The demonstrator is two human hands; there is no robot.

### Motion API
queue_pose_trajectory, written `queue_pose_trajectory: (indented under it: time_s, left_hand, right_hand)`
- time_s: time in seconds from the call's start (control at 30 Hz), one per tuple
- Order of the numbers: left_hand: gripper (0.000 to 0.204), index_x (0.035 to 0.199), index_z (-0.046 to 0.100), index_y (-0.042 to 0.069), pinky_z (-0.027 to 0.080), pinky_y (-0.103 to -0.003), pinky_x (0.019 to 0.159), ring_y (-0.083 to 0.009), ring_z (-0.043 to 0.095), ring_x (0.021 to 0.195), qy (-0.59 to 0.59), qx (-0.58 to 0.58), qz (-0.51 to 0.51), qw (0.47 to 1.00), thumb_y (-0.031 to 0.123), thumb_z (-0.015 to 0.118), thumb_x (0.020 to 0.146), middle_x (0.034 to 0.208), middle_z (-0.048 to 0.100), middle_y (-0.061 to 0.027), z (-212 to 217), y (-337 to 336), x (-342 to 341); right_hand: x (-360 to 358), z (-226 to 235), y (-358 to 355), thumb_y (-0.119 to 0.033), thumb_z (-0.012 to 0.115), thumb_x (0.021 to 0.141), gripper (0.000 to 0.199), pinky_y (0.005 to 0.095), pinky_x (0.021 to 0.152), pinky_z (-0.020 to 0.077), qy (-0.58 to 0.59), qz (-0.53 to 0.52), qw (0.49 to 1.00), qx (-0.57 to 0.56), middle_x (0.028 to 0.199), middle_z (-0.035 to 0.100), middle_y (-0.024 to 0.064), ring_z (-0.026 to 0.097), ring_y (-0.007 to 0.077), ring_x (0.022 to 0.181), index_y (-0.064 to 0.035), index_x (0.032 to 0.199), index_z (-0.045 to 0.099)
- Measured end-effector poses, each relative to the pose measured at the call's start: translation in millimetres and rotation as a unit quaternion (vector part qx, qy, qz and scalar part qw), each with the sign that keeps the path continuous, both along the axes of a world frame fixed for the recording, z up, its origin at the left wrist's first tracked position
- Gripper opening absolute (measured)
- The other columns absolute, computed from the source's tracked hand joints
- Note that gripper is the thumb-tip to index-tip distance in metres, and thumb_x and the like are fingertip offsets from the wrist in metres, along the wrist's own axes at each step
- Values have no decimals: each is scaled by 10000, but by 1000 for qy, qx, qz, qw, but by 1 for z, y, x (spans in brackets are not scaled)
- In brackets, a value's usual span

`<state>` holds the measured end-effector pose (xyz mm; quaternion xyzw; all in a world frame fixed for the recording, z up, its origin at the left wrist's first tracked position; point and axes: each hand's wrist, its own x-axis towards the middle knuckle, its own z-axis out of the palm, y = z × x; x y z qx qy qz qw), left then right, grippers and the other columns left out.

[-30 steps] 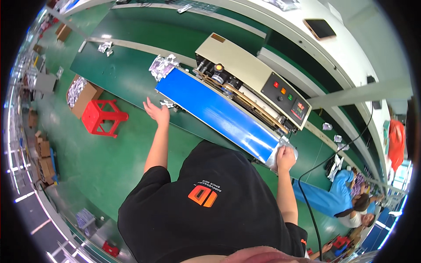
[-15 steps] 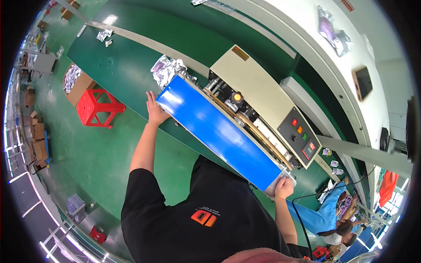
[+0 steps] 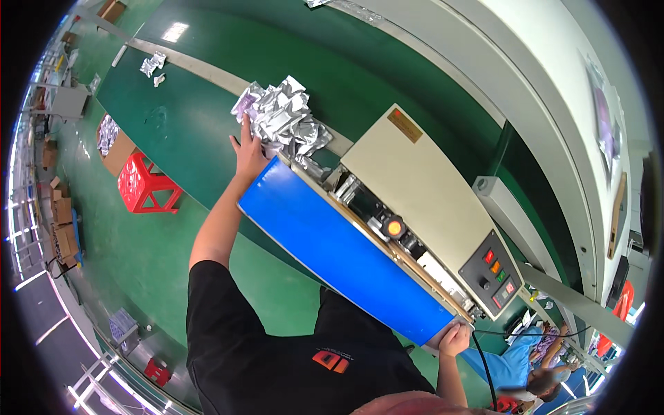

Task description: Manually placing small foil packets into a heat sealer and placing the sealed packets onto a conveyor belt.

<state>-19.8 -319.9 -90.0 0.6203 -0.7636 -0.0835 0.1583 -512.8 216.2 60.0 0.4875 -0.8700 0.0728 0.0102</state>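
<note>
Left hand [image 3: 247, 149] lies open on crinkled silver foil pouches [image 3: 280, 117] at the glossy blue belt's [image 3: 346, 252] far end; right hand [image 3: 453, 339] grips its near corner.

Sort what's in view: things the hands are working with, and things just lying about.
In hand:
left hand on the foil pouch pile
right hand at the end of the blue belt
beige sealing machine

Lying about:
red stool
cardboard box
stray pouches on the green table

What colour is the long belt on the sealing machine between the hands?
Bright plain blue: the belt runs diagonally along the beige machine, clearest in the head view.
</note>
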Motion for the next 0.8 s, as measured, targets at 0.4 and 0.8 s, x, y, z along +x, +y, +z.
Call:
queue_pose_trajectory:
  time_s: [0.4, 0.8]
  left_hand:
    - [958, 1394, 412, 45, 399, -427, 1044, -412, 355, 1337, 226, 1, -88, 970, 311, 870, 596, 1514, 205, -269, 30, -132, -66]
    - [698, 740, 703, 1, 504, -406, 680, -299, 657, 742, -164, 427, -337, 823, 696, 663, 684, 811, 686, -194, 15, -61, -66]
  right_hand:
    - [-4, -6, 6, -171, 447, 923, 237, 436, 643, 463, -12, -13, 999, 44, 823, 588, 178, 582, 375, 730, 0, 797, 553]
    - [-5, -3, 3, -162, 472, 901, 222, 439, 618, 464, -19, -35, 999, 0, 793, 589, 168, 580, 370, 705, -18, 745, 537]
